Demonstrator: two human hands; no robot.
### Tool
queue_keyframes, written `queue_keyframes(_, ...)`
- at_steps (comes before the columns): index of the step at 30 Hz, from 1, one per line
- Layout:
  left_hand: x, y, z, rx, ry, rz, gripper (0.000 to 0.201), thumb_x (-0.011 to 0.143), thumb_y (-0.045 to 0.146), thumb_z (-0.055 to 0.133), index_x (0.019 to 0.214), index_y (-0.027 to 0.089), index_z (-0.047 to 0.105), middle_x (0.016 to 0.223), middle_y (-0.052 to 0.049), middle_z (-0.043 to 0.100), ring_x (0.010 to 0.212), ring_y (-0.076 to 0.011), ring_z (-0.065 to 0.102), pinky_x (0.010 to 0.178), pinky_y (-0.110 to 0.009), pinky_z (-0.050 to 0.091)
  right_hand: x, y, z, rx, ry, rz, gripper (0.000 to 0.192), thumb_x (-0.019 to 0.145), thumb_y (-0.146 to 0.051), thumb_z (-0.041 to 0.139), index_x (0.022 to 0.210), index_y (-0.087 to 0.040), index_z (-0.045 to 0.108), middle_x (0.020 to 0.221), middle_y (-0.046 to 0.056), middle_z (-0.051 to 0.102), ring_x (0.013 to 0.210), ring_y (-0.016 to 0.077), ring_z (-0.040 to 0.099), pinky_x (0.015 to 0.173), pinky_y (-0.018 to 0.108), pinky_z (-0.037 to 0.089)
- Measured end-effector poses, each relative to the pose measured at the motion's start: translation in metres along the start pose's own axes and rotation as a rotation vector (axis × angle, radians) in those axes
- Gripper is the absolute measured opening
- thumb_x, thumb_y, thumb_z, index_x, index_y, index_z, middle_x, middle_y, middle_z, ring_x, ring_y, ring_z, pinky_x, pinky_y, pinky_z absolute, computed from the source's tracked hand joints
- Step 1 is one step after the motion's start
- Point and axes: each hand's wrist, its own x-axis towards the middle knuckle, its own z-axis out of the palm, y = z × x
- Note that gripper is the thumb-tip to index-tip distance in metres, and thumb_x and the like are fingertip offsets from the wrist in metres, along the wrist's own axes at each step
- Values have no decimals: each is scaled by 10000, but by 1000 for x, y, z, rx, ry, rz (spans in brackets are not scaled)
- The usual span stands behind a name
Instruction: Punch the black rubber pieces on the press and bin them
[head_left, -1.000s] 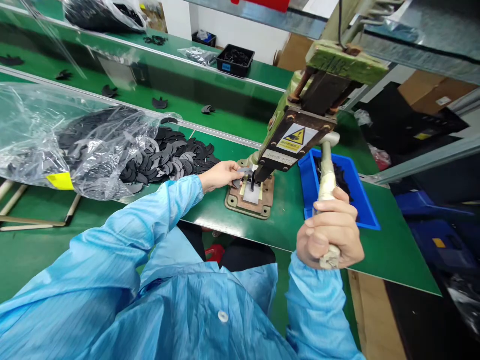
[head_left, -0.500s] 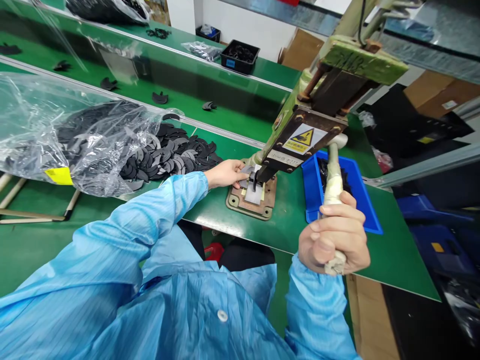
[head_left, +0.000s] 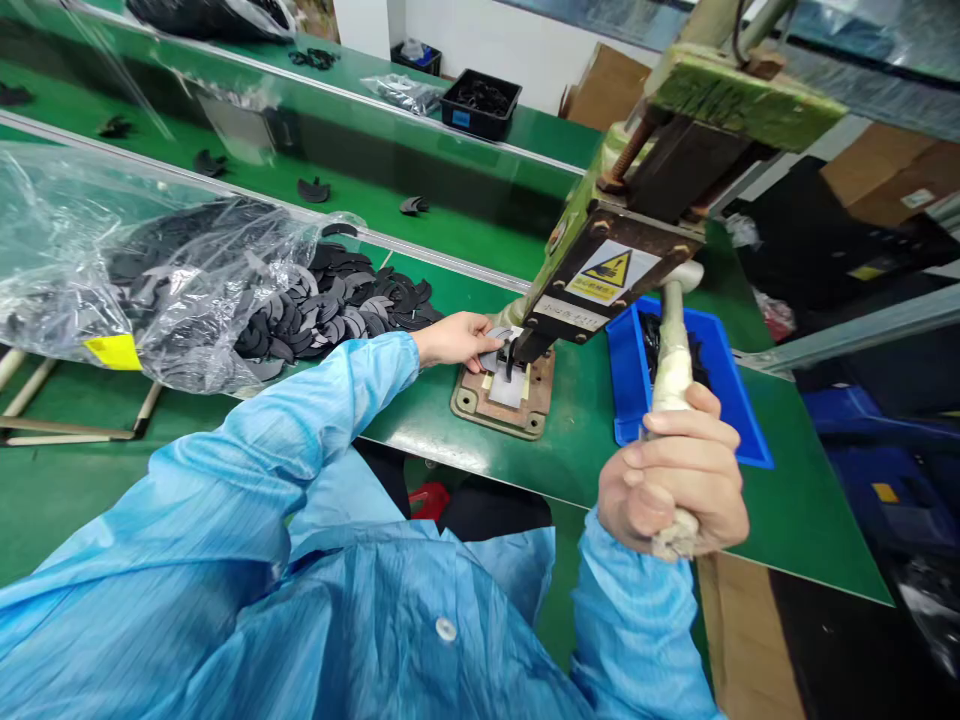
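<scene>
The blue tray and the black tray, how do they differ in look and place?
The blue tray lies near, right beside the press; the black tray sits far back across the belts. The blue tray looks larger and longer, the black tray smaller and squarer. Both hold dark parts.

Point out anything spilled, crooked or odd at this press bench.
Black flat parts have spilled from the open clear bag across the green table. Left hand fingers sit right beside the press head while the right hand grips the lever.
</scene>
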Motion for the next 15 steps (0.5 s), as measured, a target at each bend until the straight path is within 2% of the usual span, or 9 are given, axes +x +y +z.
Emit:
queue_keyframes(4,2,-1,-6,21,-83,6,396,848,392,919,846,133,620,743,-4,676,571,-108,697,542,-212,599,0,-2,0,-12,-9,9,508,952,-460,677,550,-231,468,558,-50,557,770,162,692,1070,567,590)
queue_keyframes(9,3,-2,-4,65,-63,13,340,891,329,882,835,139,605,724,14,637,554,-99,676,510,-200,579,0,0,2,-20,34,-18,532,958,-479,662,542,-235,436,534,-52,526,737,159,679,1052,551,601)
queue_keyframes(15,4,3,-1,107,-37,-25,289,908,258,857,834,148,600,713,24,634,522,-94,662,512,-202,587,0,-2,5,-9,48,-2,487,956,-460,661,560,-247,472,550,-48,520,739,162,672,1068,559,592)
